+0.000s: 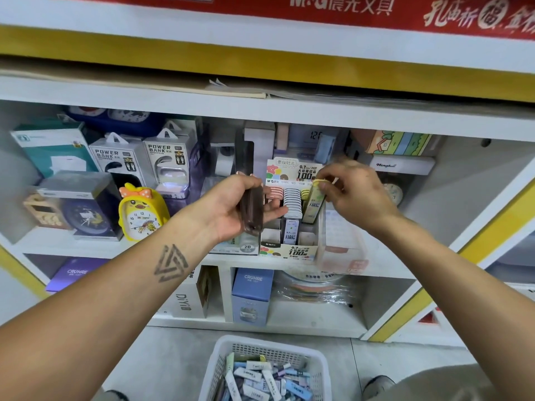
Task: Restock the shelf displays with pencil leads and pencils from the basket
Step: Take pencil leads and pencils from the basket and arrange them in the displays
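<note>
Nearest, at the bottom edge, a white plastic basket [314,360] is sitting on the grey floor, holding a loose heap of small lead packs [260,380] in pale blue, white and lilac. Both forearms are reaching up and away from it toward the middle shelf [362,270]. Left hand [231,209] is turned palm up, fingers curling round a dark translucent case [252,209] that is standing roughly upright in the grip. Right hand [356,192] is pinching a yellow-topped lead pack [314,202] between thumb and fingertips, holding it tilted over the right-hand column of the cardboard lead display box [289,250]. That box is standing at the shelf's front edge, between the two hands; its pink, white and yellow rows of packs are lining up toward the far end, with near slots showing bare cardboard. Left of the box, a yellow duck alarm clock [142,215] is standing on the same shelf, with two power bank boxes [144,163] farther back. Below, a blue carton [252,296] is occupying a lower compartment. Right hand is slightly blurred.
</note>
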Demonstrator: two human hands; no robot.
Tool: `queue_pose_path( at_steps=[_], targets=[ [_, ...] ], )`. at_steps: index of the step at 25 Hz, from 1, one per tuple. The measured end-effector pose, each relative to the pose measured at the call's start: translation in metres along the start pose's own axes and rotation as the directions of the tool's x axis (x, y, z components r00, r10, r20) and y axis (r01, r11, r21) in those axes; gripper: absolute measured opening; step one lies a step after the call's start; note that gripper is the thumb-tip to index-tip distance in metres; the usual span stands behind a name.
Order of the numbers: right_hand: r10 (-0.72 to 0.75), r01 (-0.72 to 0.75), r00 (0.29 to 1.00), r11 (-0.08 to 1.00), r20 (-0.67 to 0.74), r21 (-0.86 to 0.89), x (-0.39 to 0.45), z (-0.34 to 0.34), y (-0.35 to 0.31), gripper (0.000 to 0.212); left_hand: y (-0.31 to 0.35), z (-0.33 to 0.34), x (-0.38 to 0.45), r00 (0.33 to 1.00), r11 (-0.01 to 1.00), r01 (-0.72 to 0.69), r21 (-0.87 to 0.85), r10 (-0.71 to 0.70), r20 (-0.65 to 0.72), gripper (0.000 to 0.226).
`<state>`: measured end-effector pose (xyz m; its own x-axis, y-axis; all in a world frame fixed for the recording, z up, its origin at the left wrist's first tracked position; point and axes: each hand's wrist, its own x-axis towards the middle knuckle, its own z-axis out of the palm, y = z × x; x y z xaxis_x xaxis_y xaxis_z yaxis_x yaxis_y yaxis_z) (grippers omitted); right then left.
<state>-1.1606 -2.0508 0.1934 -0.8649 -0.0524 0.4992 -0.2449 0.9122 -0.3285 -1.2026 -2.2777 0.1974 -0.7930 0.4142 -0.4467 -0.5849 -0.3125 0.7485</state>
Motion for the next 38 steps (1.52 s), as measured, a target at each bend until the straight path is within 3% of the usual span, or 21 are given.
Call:
queue_pose_path(
  at_steps=[3, 7, 12, 15, 21, 24, 26, 29, 32, 35, 38],
  targets=[
    [-0.018, 0.021, 0.996, 0.999, 0.088, -0.032, -0.002, 0.008, 0.0, 0.011, -0.001, -0.001, 0.003, 1.0, 1.0, 0.011, 0.016, -0.011, -0.006, 0.016],
    [0.065, -0.063, 0.984, 0.998, 0.165, -0.015, -0.004, 0.013, 0.001, 0.008, -0.003, -0.007, 0.008, 0.999, 0.997, 0.027, 0.069, -0.025, -0.041, 0.02],
    [0.002, -0.01, 0.989, 0.998, -0.148, -0.056, 0.003, 0.002, -0.002, 0.009, -0.003, -0.009, 0.009, 0.998, 0.995, 0.031, 0.092, -0.026, -0.053, 0.019],
    [-0.073, 0.055, 0.978, 0.994, -0.195, -0.096, 0.002, -0.001, -0.006, 0.009, -0.003, -0.008, 0.008, 0.999, 0.995, 0.028, 0.101, -0.023, -0.049, 0.021],
    [-0.083, 0.08, 0.996, 0.989, -0.013, -0.126, -0.003, 0.009, -0.002, 0.01, -0.004, -0.006, 0.006, 0.999, 0.993, 0.036, 0.108, -0.032, -0.037, 0.019],
    [-0.075, 0.105, 0.987, 0.969, 0.14, -0.223, -0.007, 0.016, -0.002, 0.019, -0.005, -0.005, 0.005, 0.999, 0.993, 0.04, 0.114, -0.038, -0.024, 0.02],
    [-0.046, 0.081, 0.988, 0.966, 0.147, -0.246, -0.007, 0.018, -0.003, 0.022, -0.005, -0.005, 0.005, 0.999, 0.992, 0.049, 0.118, -0.047, -0.014, 0.021],
    [-0.08, 0.093, 0.993, 0.983, 0.086, -0.161, -0.004, 0.016, -0.01, 0.029, -0.004, -0.003, 0.003, 0.999, 0.994, 0.042, 0.099, -0.043, -0.001, 0.019],
    [-0.272, 0.27, 0.945, 0.962, 0.182, 0.037, -0.006, 0.02, -0.028, 0.052, -0.003, -0.003, 0.003, 1.0, 0.997, 0.031, 0.077, -0.031, 0.003, 0.021],
    [-0.283, 0.242, 0.94, 0.947, 0.192, 0.209, -0.008, 0.029, -0.045, 0.069, -0.002, -0.005, 0.003, 0.999, 0.992, 0.042, 0.118, -0.043, 0.009, 0.022],
    [-0.22, 0.188, 0.963, 0.963, 0.159, 0.193, 0.0, 0.031, -0.045, 0.05, -0.001, -0.007, 0.0, 0.997, 0.974, 0.077, 0.216, -0.081, 0.012, 0.016]
  ],
)
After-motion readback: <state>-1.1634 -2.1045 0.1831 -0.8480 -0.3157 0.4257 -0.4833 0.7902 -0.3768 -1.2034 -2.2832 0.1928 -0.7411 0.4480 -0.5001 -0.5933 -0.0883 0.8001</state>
